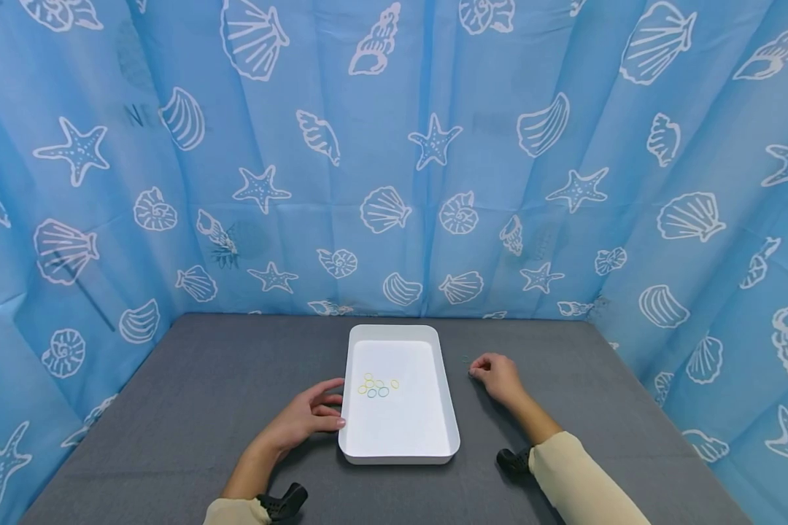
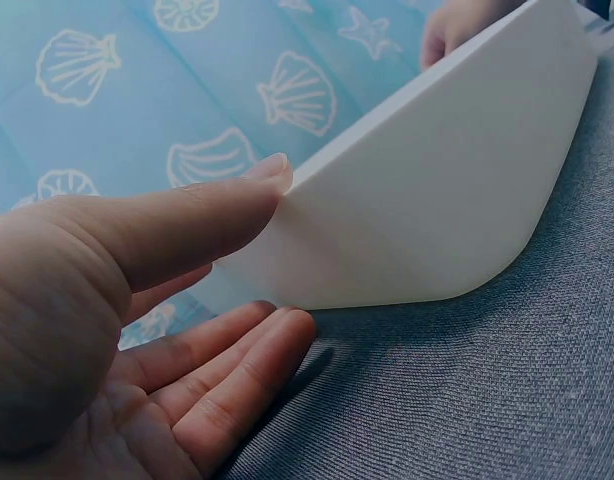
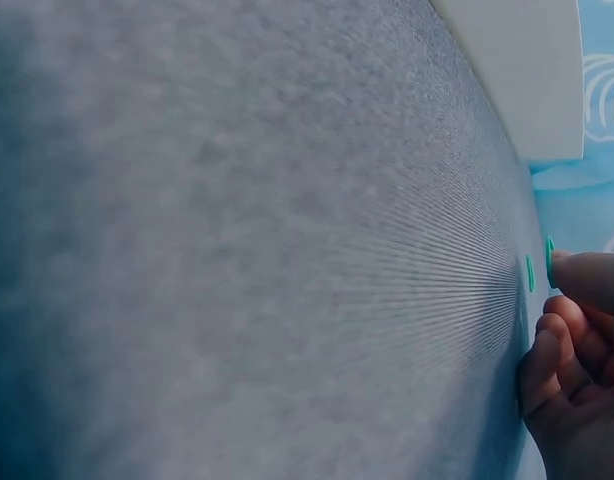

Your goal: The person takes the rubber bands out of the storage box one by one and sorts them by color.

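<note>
A white rectangular tray (image 1: 403, 437) lies on the grey cloth, with several thin yellow and blue rubber bands (image 1: 371, 384) grouped inside it, left of its middle. My left hand (image 1: 305, 417) rests at the tray's left side. In the left wrist view its thumb touches the tray wall (image 2: 417, 210) near the rim, and its extended fingers lie by the lower edge. To the right of the tray, my right hand (image 1: 497, 375) is low over the cloth. The right wrist view has a green rubber band (image 3: 550, 262) pinched at its thumb tip. Another green band (image 3: 530, 273) lies close by.
Grey cloth (image 1: 236, 386) covers the table around the tray. Behind and at both sides hangs a blue curtain (image 1: 394, 175) with white shells and starfish. A black wrist device (image 1: 514, 461) sits at the right cuff, and a similar one (image 1: 284, 502) at the left.
</note>
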Tool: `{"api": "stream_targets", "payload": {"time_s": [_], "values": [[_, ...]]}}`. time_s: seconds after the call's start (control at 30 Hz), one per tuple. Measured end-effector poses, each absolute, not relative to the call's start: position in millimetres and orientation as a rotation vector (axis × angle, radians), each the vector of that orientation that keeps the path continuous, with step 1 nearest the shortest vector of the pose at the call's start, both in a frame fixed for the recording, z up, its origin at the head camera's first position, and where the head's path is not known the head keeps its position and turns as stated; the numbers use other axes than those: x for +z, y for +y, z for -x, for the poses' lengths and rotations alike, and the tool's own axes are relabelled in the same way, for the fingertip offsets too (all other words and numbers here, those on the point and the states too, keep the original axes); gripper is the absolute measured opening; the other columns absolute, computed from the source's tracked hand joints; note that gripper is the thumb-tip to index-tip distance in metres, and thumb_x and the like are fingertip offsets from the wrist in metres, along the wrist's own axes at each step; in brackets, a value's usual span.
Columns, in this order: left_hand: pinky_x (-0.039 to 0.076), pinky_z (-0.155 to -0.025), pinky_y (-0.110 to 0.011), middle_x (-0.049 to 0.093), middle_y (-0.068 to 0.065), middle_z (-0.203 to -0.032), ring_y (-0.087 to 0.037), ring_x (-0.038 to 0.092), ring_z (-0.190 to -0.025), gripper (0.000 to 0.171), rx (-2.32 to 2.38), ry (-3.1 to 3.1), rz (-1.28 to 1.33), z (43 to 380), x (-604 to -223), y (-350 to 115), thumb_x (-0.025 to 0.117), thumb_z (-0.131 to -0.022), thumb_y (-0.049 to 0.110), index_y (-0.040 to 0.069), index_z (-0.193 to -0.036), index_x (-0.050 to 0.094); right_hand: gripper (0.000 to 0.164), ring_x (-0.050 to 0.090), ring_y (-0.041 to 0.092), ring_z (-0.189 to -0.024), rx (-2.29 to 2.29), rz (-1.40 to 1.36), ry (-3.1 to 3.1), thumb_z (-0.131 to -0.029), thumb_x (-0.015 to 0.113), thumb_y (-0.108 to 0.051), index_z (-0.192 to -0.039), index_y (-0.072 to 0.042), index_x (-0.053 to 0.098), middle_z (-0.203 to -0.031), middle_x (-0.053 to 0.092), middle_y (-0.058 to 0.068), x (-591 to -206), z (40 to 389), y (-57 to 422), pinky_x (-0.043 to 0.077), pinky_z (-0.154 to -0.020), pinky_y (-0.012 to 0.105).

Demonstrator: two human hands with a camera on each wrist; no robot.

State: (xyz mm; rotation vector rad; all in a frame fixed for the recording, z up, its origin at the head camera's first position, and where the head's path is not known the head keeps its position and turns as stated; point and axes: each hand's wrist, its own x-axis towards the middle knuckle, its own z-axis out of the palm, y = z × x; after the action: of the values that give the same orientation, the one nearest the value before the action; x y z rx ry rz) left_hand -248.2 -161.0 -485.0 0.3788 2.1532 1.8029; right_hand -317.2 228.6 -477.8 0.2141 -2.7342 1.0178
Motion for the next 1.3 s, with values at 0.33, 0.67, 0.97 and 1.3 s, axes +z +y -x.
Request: {"api": "stream_targets", "payload": {"time_s": [0.33,0.67,0.97,1.3], "values": [[0.050,-0.084,-0.040,0.054,-0.021,-0.130,-0.026,0.062,-0.100,0.076,1.800,2.159,-0.374,248,-485,-159,0.076,-0.085,0.011,0.002,-0.149,0.034,0.006,0.053,0.017,-0.067,1.000,-0.144,-2.750,-0.085,0.071,-0.003,-0.080,-0.002,0.069,-0.075,0.063,0.003,-479,324,229,0.043,-0.065,0.037],[0.049,-0.085,-0.040,0.055,-0.020,-0.130,-0.026,0.062,-0.100,0.076,1.800,2.154,-0.375,249,-485,-157,0.076,-0.085,0.012,0.002,-0.148,0.035,0.007,0.055,0.020,-0.070,0.972,-0.072,-2.782,-0.087,0.071,-0.006,-0.081,-0.003,0.070,-0.078,0.065,0.004,-479,331,227,0.044,-0.068,0.040],[0.050,-0.084,-0.040,0.054,-0.020,-0.130,-0.025,0.062,-0.100,0.076,1.798,2.163,-0.354,248,-484,-157,0.077,-0.084,0.012,0.003,-0.148,0.036,0.004,0.057,0.021,-0.071,0.980,-0.088,-2.771,-0.086,0.072,-0.005,-0.083,-0.002,0.071,-0.079,0.067,0.006,-479,332,230,0.045,-0.069,0.041],[0.050,-0.084,-0.040,0.054,-0.021,-0.130,-0.025,0.062,-0.100,0.077,1.795,2.166,-0.353,248,-485,-161,0.076,-0.085,0.012,0.002,-0.149,0.034,0.006,0.060,0.025,-0.079,1.050,-0.095,-2.758,-0.089,0.068,-0.006,-0.089,0.000,0.071,-0.085,0.067,0.009,-468,337,227,0.046,-0.070,0.041]]}}
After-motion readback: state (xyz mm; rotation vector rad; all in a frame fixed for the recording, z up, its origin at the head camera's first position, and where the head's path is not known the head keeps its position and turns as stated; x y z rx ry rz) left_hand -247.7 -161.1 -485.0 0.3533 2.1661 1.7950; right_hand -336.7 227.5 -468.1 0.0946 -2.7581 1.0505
